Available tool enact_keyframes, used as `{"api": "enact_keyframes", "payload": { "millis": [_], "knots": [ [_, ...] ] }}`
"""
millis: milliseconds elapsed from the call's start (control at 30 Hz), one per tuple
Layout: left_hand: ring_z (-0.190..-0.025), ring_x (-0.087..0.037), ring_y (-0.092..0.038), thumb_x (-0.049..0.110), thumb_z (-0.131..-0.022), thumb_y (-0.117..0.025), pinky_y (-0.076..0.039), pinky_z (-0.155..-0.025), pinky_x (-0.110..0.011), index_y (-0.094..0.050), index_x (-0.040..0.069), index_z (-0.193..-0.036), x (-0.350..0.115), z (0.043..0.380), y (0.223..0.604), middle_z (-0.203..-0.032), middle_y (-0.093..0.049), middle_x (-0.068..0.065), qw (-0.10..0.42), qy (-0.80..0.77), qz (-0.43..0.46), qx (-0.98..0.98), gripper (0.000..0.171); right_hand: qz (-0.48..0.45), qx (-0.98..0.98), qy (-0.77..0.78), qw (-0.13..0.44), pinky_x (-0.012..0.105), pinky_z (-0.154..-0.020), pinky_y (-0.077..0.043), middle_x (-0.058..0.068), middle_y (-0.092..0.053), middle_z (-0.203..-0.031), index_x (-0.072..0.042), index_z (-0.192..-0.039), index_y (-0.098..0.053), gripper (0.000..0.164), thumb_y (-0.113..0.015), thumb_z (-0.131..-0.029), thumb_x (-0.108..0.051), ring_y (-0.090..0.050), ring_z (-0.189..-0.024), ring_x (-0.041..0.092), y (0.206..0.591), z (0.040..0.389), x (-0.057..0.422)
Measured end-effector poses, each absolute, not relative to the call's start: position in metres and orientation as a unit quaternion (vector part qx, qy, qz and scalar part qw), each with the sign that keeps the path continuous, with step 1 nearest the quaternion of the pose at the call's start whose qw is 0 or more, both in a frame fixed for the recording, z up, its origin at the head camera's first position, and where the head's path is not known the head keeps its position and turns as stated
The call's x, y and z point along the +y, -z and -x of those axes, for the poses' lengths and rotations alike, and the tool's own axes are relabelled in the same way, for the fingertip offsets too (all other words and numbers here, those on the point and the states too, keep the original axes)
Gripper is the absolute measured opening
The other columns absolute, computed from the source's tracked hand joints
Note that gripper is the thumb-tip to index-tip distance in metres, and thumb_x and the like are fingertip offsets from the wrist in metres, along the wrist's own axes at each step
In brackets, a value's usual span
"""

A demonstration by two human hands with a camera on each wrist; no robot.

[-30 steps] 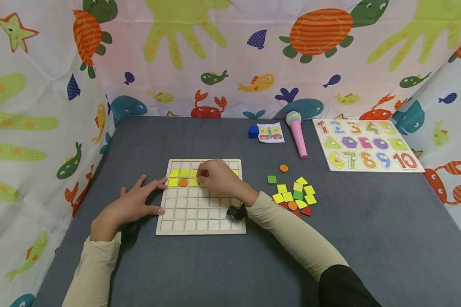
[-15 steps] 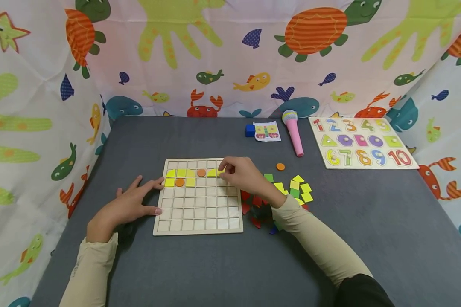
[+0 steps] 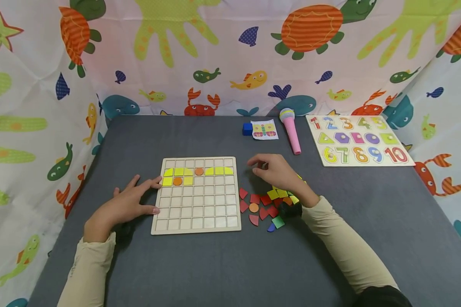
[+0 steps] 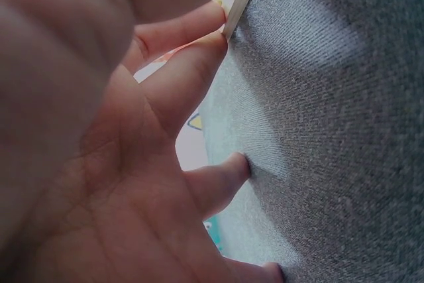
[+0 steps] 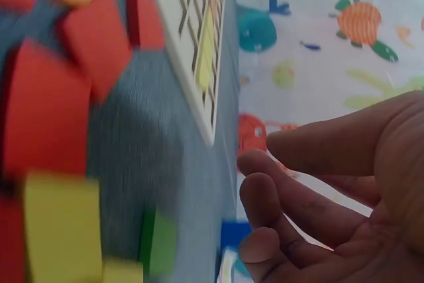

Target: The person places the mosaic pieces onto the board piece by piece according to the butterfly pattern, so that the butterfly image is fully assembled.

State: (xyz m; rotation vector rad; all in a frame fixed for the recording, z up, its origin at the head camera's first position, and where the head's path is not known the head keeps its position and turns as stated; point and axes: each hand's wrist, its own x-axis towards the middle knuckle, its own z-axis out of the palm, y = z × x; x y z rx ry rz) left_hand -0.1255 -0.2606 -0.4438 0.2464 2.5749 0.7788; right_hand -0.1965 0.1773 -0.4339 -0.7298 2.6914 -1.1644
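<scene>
A pale wooden grid board [image 3: 197, 212] lies on the grey table. Near its top, a row holds yellow pieces [image 3: 219, 171] and an orange disc [image 3: 199, 171]; the row below has two yellow pieces and another orange disc [image 3: 177, 181]. My left hand [image 3: 121, 209] rests at the board's left edge, fingers spread, with fingertips against the rim in the left wrist view. Right of the board, my right hand [image 3: 278, 170] hovers with loosely bent fingers and nothing between them. Below it lie loose red [image 3: 255, 198], yellow [image 3: 272, 194] and green pieces [image 3: 278, 221], partly hidden by the wrist.
Behind the board stand a blue cube [image 3: 247, 129], a small card with a butterfly pattern [image 3: 266, 128] and a pink toy microphone [image 3: 292, 132]. A number puzzle board [image 3: 349, 150] lies at the back right. A printed curtain [image 3: 230, 51] encloses the table's back and sides.
My right hand has moved rightward across the top row and off the board, leaving yellow pieces at that row's right end. The left hand has stayed at the board's edge.
</scene>
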Motion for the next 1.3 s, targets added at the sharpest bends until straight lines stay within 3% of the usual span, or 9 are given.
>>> {"api": "enact_keyframes", "payload": {
  "millis": [200, 433, 800, 1067, 1300],
  "knots": [
    [-0.158, -0.056, 0.006, 0.037, -0.089, -0.089, 0.007, -0.106, -0.090, -0.043, 0.015, -0.162, -0.260, 0.126, 0.443, -0.173, -0.023, -0.026, 0.220, -0.281, -0.088, 0.930, 0.089, 0.214, 0.902, 0.368, 0.074, 0.036, -0.071, -0.054, 0.011, -0.073, -0.104, 0.000, -0.123, -0.076, 0.023, -0.071, -0.100, -0.004, -0.062, -0.087, 0.027, 0.434, 0.194, 0.207],
    [-0.158, -0.056, 0.007, 0.037, -0.089, -0.089, 0.008, -0.107, -0.090, -0.043, 0.016, -0.162, -0.260, 0.125, 0.442, -0.173, -0.023, -0.026, 0.220, -0.282, -0.087, 0.930, 0.088, 0.215, 0.912, 0.337, 0.096, 0.032, -0.072, -0.051, 0.014, -0.073, -0.111, 0.002, -0.123, -0.076, 0.027, -0.076, -0.098, -0.005, -0.060, -0.090, 0.026, 0.443, 0.195, 0.220],
    [-0.158, -0.056, 0.010, 0.040, -0.089, -0.088, 0.010, -0.107, -0.089, -0.042, 0.016, -0.162, -0.261, 0.127, 0.444, -0.174, -0.020, -0.027, 0.227, -0.285, -0.084, 0.927, 0.090, 0.249, 0.924, 0.277, 0.087, 0.051, -0.093, -0.051, 0.016, -0.068, -0.112, 0.003, -0.118, -0.075, 0.023, -0.077, -0.095, 0.001, -0.058, -0.104, 0.034, 0.452, 0.198, 0.216],
    [-0.158, -0.056, 0.009, 0.040, -0.089, -0.088, 0.010, -0.107, -0.089, -0.041, 0.016, -0.163, -0.261, 0.125, 0.442, -0.173, -0.021, -0.027, 0.227, -0.284, -0.078, 0.928, 0.091, 0.237, 0.909, 0.336, 0.070, 0.038, -0.073, -0.054, 0.005, -0.070, -0.091, -0.005, -0.106, -0.075, 0.011, -0.076, -0.096, 0.001, -0.061, -0.082, 0.025, 0.451, 0.199, 0.205],
    [-0.158, -0.055, 0.010, 0.038, -0.089, -0.088, 0.010, -0.107, -0.089, -0.043, 0.017, -0.162, -0.261, 0.126, 0.442, -0.174, -0.020, -0.025, 0.230, -0.282, -0.078, 0.928, 0.089, 0.240, 0.895, 0.372, 0.062, 0.035, -0.072, -0.053, 0.004, -0.072, -0.089, -0.003, -0.101, -0.078, 0.005, -0.075, -0.097, -0.001, -0.061, -0.079, 0.022, 0.448, 0.198, 0.183]
  ]
}}
